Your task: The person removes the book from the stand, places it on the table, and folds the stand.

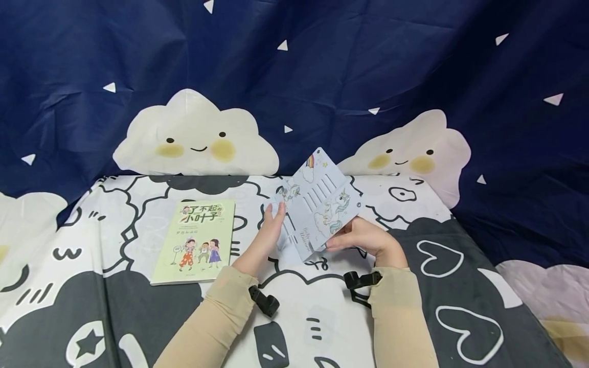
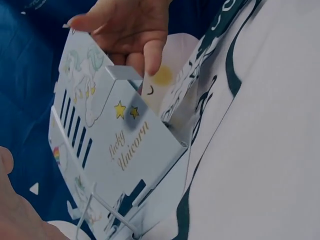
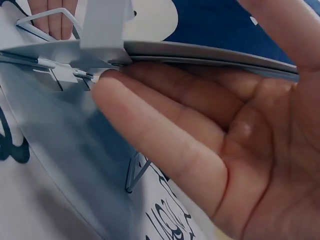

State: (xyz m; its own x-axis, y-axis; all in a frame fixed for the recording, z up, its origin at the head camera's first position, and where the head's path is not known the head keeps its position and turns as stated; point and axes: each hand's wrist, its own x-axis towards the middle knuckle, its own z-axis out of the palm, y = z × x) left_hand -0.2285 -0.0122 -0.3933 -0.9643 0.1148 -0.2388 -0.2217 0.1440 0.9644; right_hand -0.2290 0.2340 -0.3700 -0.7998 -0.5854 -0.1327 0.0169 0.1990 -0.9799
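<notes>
Both hands hold up a pale blue metal book stand printed with unicorns, a rainbow and slots. Its panels are partly folded and tilted, and wire legs show in the wrist views. At its left side my left hand grips it, thumb up along the front edge, fingers hidden behind. My right hand holds the lower right edge. In the right wrist view, the right fingers lie along the panel's underside, beside a bent metal lip. The lettering "Lucky Unicorn" faces the left wrist camera.
A light green children's book lies flat to the left of the hands. Under it spreads a black and white cartoon-print cloth over the table. Behind hangs a dark blue curtain with clouds and small white triangles.
</notes>
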